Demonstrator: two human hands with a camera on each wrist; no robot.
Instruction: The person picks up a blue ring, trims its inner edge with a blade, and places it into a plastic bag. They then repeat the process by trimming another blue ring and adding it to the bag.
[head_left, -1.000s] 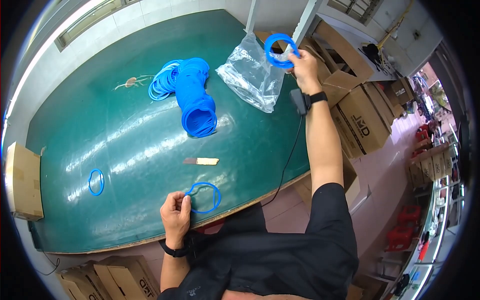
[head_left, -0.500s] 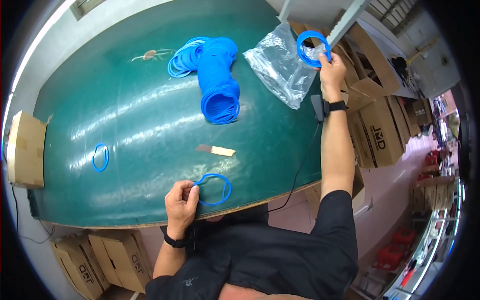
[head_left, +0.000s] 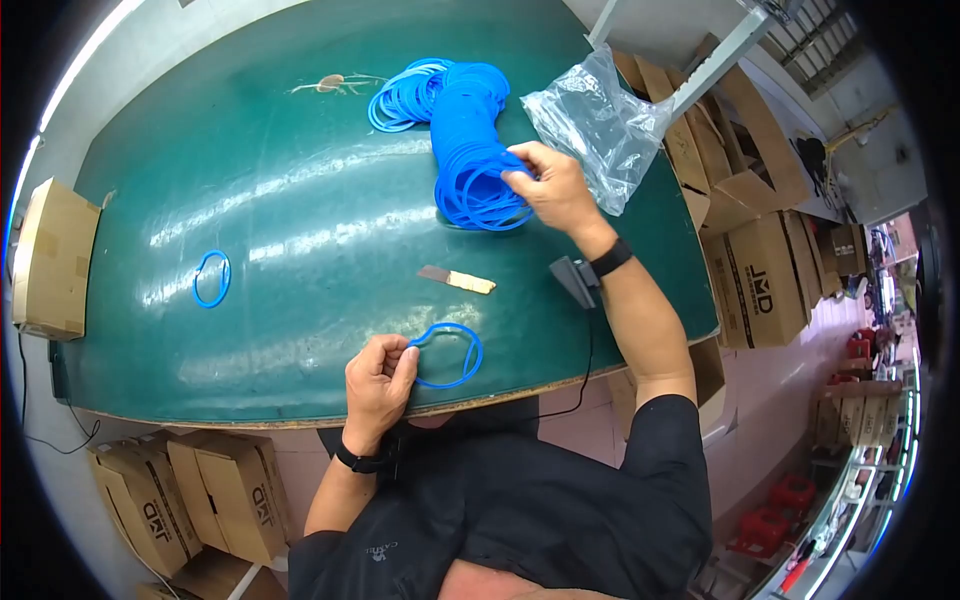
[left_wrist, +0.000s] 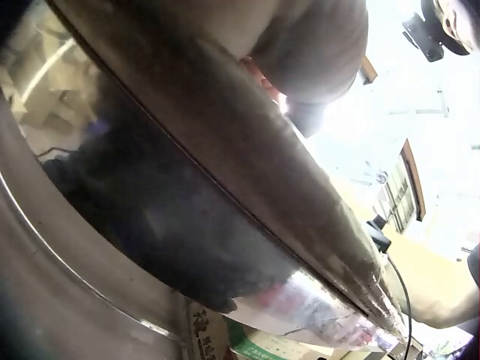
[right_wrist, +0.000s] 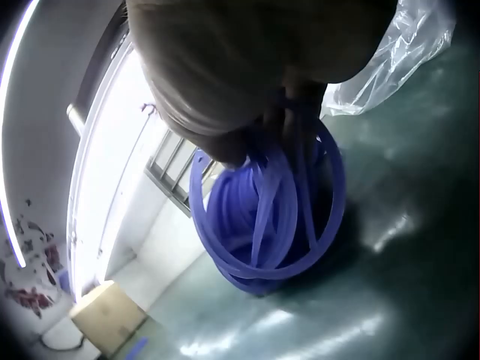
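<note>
From here: cardboard box [head_left: 57,258] well left of the left hand [head_left: 380,388], at the end of the green surface [head_left: 320,340]. Loose blue ring [head_left: 228,277] between box and hand. Left hand pinches a bent ring [head_left: 480,350] thumb-to-finger; it juts out rightward. Short blade [head_left: 457,280], wrapped handle, beyond that hand. Ring stack [head_left: 465,120] farther out; right hand [head_left: 557,192] pinches rings at its near end. Clear plastic bag [head_left: 598,115] just beyond right hand.

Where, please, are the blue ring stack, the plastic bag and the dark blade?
Blue ring stack [head_left: 466,118]: head view, middle of its side.
Plastic bag [head_left: 600,125]: head view, crumpled middle.
Dark blade [head_left: 434,273]: head view, its flat middle.
</note>
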